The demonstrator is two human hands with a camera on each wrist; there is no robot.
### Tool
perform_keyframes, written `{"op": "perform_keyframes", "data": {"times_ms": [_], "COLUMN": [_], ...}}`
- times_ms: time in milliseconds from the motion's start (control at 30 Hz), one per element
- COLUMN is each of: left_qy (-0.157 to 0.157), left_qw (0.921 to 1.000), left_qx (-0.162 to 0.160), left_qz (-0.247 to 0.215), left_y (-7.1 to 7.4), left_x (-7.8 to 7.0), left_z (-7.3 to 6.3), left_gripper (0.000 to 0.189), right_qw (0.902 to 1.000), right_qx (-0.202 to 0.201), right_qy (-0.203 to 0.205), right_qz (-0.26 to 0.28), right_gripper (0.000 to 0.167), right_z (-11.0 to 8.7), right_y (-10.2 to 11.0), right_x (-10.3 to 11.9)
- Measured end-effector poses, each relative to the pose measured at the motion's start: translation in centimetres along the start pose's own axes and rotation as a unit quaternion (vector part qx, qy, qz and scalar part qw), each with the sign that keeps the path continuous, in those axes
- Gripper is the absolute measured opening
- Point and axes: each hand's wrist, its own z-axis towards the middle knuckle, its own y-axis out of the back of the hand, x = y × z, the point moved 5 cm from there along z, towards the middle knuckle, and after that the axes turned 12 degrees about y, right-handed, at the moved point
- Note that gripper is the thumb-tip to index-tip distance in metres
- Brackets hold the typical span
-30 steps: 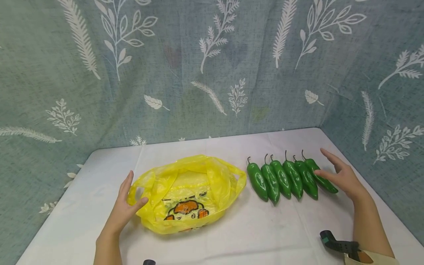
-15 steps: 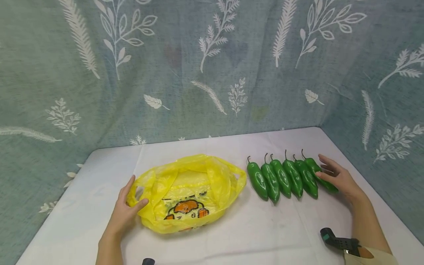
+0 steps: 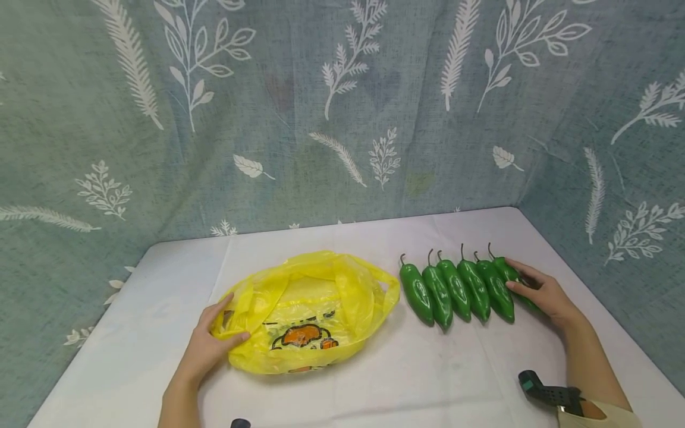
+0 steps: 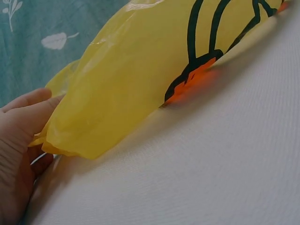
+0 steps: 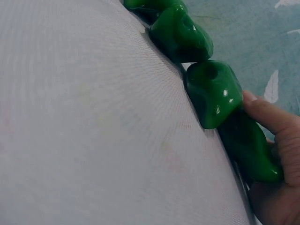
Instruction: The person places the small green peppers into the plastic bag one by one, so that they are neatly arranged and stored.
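Observation:
A yellow plastic bag (image 3: 364,297) with an orange and black print lies with its mouth spread wide on the white-covered table. My left hand (image 3: 207,345) is at its left end, thumb on the near side and fingers on the far side, gripping the plastic by the handle; in the left wrist view the bag's corner (image 4: 70,136) sits between thumb and fingers. To the bag's right, several glossy green chili peppers (image 3: 471,285) lie side by side, stems away from me. My right hand (image 3: 548,297) holds the rightmost chili pepper (image 5: 253,145) between thumb and fingers, covering part of it.
The table's white cloth (image 3: 417,380) extends in front of the bag and peppers. A teal curtain (image 3: 342,148) with white leaf patterns hangs behind and at both sides. A black wrist-worn device (image 3: 546,389) is on my right forearm.
My left hand has moved right and closed in on the bag's left end, pushing its handle inward. My right hand has lowered and closed around the rightmost chili pepper.

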Motion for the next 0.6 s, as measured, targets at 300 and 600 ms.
{"op": "perform_keyframes", "data": {"times_ms": [300,600], "left_qy": [0.014,0.008], "left_qw": [0.9998,0.9999], "left_qx": [-0.001,0.0], "left_qz": [0.013,0.009], "left_y": [-0.16,-0.44], "left_x": [0.37,0.44], "left_z": [0.19,0.03], "left_gripper": [0.098,0.097], "right_qw": [0.9997,0.9992], "right_qx": [-0.001,-0.014], "right_qy": [0.019,0.001], "right_qz": [-0.014,-0.038], "right_gripper": [0.069,0.074], "right_z": [-0.01,-0.11], "right_y": [-0.08,0.13], "right_x": [0.02,0.1]}}
